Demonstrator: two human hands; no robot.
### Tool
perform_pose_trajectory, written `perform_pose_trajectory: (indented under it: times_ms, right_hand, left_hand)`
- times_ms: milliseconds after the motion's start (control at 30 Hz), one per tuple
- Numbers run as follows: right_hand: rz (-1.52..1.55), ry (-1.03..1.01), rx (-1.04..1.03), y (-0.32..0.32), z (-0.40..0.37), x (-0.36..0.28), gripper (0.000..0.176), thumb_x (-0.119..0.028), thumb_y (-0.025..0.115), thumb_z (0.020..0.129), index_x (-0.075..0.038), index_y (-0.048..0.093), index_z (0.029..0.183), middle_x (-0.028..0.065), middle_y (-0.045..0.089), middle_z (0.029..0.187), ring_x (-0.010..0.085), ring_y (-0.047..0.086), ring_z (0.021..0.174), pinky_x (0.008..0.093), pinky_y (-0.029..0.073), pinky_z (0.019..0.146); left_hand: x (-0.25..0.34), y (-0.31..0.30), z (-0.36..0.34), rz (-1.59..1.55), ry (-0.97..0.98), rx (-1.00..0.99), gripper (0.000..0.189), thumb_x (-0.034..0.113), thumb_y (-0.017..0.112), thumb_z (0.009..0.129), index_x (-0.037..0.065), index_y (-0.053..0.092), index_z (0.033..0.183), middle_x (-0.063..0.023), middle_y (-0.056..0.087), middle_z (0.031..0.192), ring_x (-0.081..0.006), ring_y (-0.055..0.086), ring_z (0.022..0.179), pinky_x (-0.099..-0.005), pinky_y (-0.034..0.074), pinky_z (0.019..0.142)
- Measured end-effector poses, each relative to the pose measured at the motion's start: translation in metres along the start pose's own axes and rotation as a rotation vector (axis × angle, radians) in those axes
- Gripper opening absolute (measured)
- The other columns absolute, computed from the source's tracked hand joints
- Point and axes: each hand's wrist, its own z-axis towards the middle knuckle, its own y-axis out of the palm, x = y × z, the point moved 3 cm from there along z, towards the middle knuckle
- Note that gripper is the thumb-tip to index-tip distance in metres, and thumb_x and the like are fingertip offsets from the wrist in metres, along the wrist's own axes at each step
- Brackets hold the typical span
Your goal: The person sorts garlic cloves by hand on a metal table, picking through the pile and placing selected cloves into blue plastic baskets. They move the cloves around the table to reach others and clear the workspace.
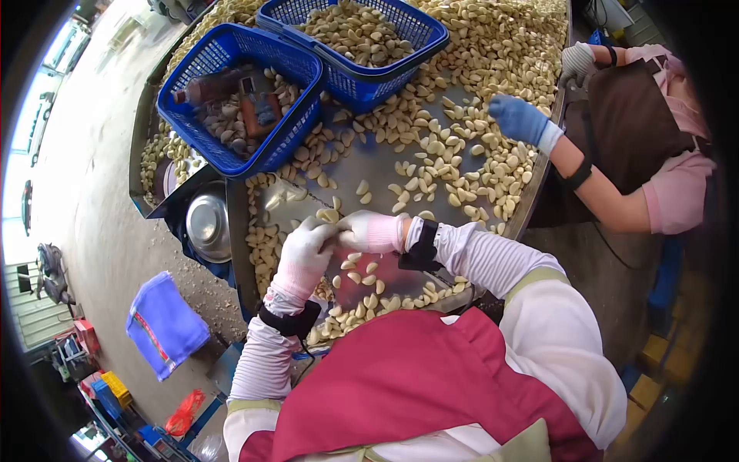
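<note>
My left hand (305,252) and my right hand (371,232), both in white and pink gloves, meet over the metal table (369,163). Their fingers are closed together in a pinch. Pale garlic cloves (329,215) show right at the fingertips; how each finger grips is partly hidden. Below my hands lie several loose cloves (369,279), with more piled along the near edge. A clear plastic bag or sheet (283,194) rests left of the fingertips.
A blue basket (306,127) holds cloves, a bottle and a boxy orange-brown item. Another blue basket (385,75) is full of unpeeled-looking cloves. A metal bowl (208,225) stands at the left. On the right, a co-worker's blue-gloved hand (517,119) is over the garlic heap.
</note>
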Motion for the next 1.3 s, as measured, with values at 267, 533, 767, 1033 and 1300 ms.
perform_pose_trajectory:
  times_ms: [267,533,767,1033,1300]
  right_hand:
    - [0.225,0.225,0.054,0.005,-0.032,-0.022,0.038,-0.027,0.049,0.086,0.003,0.067,0.102,0.0198,0.070,0.089,0.0297,0.067,0.077,0.0392,0.053,0.072]
    - [0.153,0.098,0.693,0.002,0.041,0.016,0.023,-0.020,0.050,0.092,-0.003,0.065,0.085,0.0056,0.065,0.070,0.0184,0.062,0.060,0.0319,0.048,0.049]
    - [0.071,-0.225,0.453,0.016,-0.006,-0.102,0.053,-0.037,0.068,0.087,-0.003,0.057,0.126,0.0178,0.070,0.104,0.0311,0.068,0.100,0.0369,0.054,0.087]
    - [0.368,-0.219,0.298,0.041,0.095,-0.088,0.029,-0.027,0.064,0.094,-0.001,0.063,0.106,0.0161,0.070,0.091,0.0255,0.068,0.085,0.0357,0.052,0.076]
    - [-0.375,0.000,0.458,0.033,0.171,-0.140,0.022,-0.015,0.056,0.092,-0.002,0.060,0.110,0.0215,0.067,0.111,0.0354,0.067,0.105,0.0435,0.056,0.086]
  left_hand:
    - [-0.019,0.019,-0.017,-0.757,-0.457,-0.088,0.018,-0.008,0.068,0.080,-0.002,0.069,0.097,-0.0054,0.068,0.092,-0.0163,0.068,0.084,-0.0256,0.055,0.071]
    - [-0.055,0.042,-0.042,-1.172,-0.771,0.142,0.013,0.000,0.067,0.088,-0.001,0.067,0.101,-0.0071,0.069,0.087,-0.0132,0.066,0.074,-0.0243,0.053,0.064]
    - [-0.050,0.021,-0.051,-1.230,-0.682,0.457,0.019,0.001,0.065,0.089,-0.004,0.060,0.107,-0.0100,0.068,0.090,-0.0166,0.067,0.078,-0.0284,0.056,0.075]
    - [-0.098,-0.050,-0.066,-0.514,-0.583,0.733,0.020,0.008,0.066,0.092,-0.003,0.071,0.108,-0.0034,0.066,0.097,-0.0090,0.060,0.078,-0.0218,0.049,0.070]
    - [-0.162,-0.099,-0.019,-0.808,-0.600,0.524,0.024,0.001,0.067,0.089,-0.007,0.069,0.111,-0.0092,0.071,0.100,-0.0134,0.066,0.084,-0.0239,0.053,0.076]
